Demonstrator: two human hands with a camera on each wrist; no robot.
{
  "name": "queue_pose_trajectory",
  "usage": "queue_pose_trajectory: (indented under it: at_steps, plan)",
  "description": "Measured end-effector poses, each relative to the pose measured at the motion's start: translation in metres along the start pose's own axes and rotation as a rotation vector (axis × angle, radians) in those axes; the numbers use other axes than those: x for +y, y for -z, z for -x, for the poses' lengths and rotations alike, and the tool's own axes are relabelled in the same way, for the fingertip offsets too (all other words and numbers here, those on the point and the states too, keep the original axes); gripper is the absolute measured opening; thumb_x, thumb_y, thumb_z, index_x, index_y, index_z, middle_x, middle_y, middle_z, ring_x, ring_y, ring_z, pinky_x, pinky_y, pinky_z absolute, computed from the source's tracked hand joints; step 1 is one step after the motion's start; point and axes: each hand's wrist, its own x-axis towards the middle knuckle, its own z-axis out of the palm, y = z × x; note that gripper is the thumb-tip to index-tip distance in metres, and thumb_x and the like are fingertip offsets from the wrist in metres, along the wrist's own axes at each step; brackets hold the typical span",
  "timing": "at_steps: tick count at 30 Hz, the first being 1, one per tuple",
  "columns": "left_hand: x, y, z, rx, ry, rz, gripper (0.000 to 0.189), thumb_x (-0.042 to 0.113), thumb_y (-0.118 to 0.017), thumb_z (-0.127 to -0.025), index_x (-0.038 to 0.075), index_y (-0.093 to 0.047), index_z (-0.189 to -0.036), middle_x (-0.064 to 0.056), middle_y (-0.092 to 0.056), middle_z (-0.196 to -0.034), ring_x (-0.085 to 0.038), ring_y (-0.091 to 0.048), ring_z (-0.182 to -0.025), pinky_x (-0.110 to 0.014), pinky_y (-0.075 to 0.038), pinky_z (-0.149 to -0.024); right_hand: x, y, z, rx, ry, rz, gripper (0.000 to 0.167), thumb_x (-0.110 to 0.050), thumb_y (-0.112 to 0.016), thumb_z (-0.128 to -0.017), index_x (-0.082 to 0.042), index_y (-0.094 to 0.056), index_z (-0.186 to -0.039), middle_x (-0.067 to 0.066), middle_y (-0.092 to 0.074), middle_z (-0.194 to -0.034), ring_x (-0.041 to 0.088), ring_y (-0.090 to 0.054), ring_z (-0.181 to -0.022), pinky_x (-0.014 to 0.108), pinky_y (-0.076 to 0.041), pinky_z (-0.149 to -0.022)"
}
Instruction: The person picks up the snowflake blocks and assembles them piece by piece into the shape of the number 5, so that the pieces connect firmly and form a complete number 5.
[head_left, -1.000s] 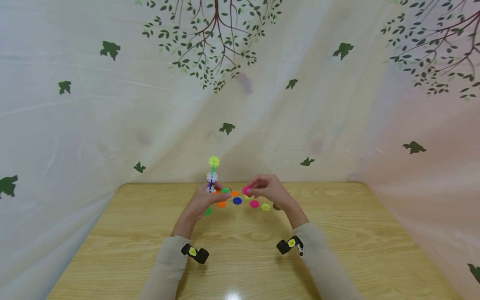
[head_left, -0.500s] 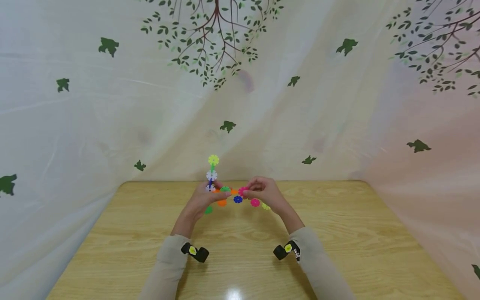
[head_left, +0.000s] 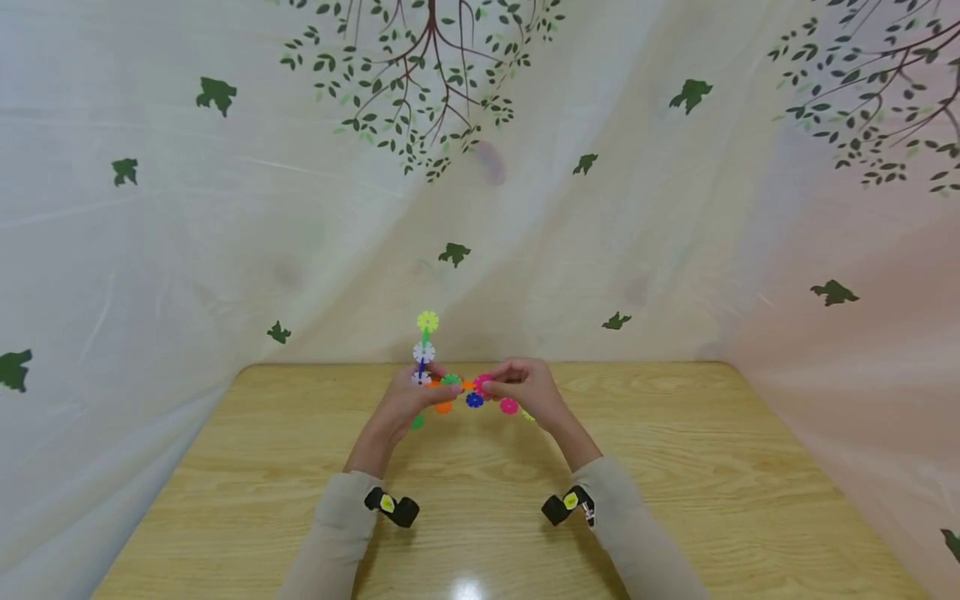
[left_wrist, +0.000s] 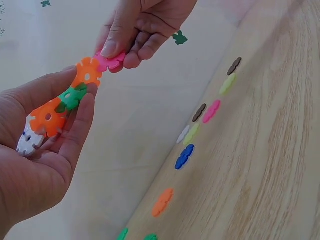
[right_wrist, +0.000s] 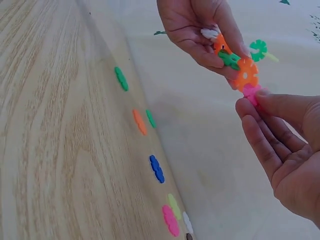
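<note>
My left hand point(head_left: 396, 410) grips a chain of interlocking snowflake discs above the far part of the table. In the left wrist view the chain shows a white disc point(left_wrist: 30, 137), an orange disc point(left_wrist: 48, 117), a green disc point(left_wrist: 73, 96) and an end orange disc point(left_wrist: 81, 75). From its left end more discs rise in the head view, topped by a yellow disc point(head_left: 428, 322). My right hand point(head_left: 531, 397) pinches a pink disc point(left_wrist: 111, 61) between thumb and fingers. The pink disc's edge meets the end orange disc; the right thumb partly covers it.
Loose discs lie along the far side of the wooden table point(head_left: 480, 500): green point(right_wrist: 121, 79), orange point(left_wrist: 163, 202), blue point(left_wrist: 184, 156), pink point(left_wrist: 211, 111), yellow point(left_wrist: 228, 83), white point(left_wrist: 183, 134) and brown point(left_wrist: 234, 66). A leaf-printed cloth point(head_left: 337, 250) hangs just behind the table.
My right hand has moved left with the pink disc, bringing it from apart to the chain's orange end. The left hand and chain have hardly moved.
</note>
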Motion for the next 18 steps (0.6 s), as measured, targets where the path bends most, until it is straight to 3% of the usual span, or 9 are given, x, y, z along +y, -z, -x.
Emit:
queue_pose_trajectory:
  at_steps: [5, 14, 18]
  plan:
    - [0.0011, -0.0010, 0.0008, 0.004, 0.003, 0.000, 0.036, 0.016, -0.085, -0.083, 0.009, -0.061, -0.109, -0.009, -0.063, -0.110, -0.023, -0.060, -0.095, -0.053, -0.049, -0.100, 0.0003, 0.0005, 0.0007, 0.004, 0.021, -0.039, 0.019, -0.002, -0.075, -0.090, 0.012, -0.071, -0.101, 0.010, -0.078, -0.090, 0.015, -0.076, -0.076, 0.052, -0.061, -0.078]
    - [0.0017, -0.0050, 0.0010, -0.025, -0.002, 0.019, 0.035, 0.015, -0.085, -0.083, 0.007, -0.061, -0.107, -0.007, -0.072, -0.105, -0.020, -0.062, -0.090, -0.045, -0.051, -0.091, -0.0019, 0.0020, 0.0019, 0.003, 0.028, -0.054, 0.019, -0.001, -0.076, -0.089, 0.014, -0.071, -0.100, 0.001, -0.078, -0.085, 0.013, -0.076, -0.075, 0.034, -0.064, -0.071]
    - [0.0026, -0.0064, 0.0017, -0.039, -0.020, 0.005, 0.036, 0.016, -0.085, -0.084, 0.006, -0.060, -0.108, -0.007, -0.072, -0.105, -0.019, -0.061, -0.089, -0.043, -0.052, -0.088, -0.0027, 0.0013, 0.0022, 0.005, 0.023, -0.059, 0.019, 0.000, -0.076, -0.089, 0.015, -0.070, -0.099, 0.001, -0.078, -0.085, 0.012, -0.076, -0.074, 0.032, -0.063, -0.071]
